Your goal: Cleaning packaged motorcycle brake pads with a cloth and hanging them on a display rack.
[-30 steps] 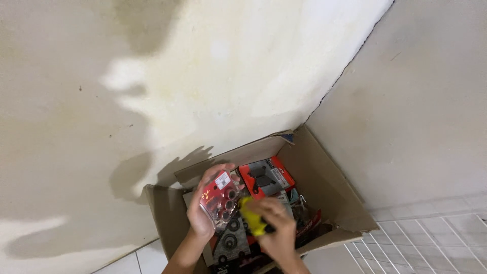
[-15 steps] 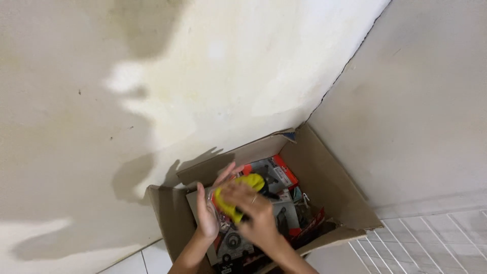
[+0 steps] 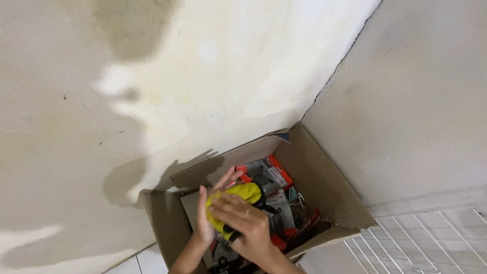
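Both hands over an open cardboard box [image 3: 324, 187] set in the wall corner on the tiled floor [image 3: 431, 238]: right hand [image 3: 243, 226] fingers wrapped round a yellow-and-black tool [image 3: 238, 200], held just above the box contents. Left hand [image 3: 205, 223] flat against the tool's left side, fingers straight (not gripping); red-and-grey packaged items [image 3: 271, 175] lie underneath.

Both arms are bare, with no sleeves. The right hand [image 3: 248, 231] wears a thin ring on one finger. The left hand [image 3: 205, 220] wears nothing.
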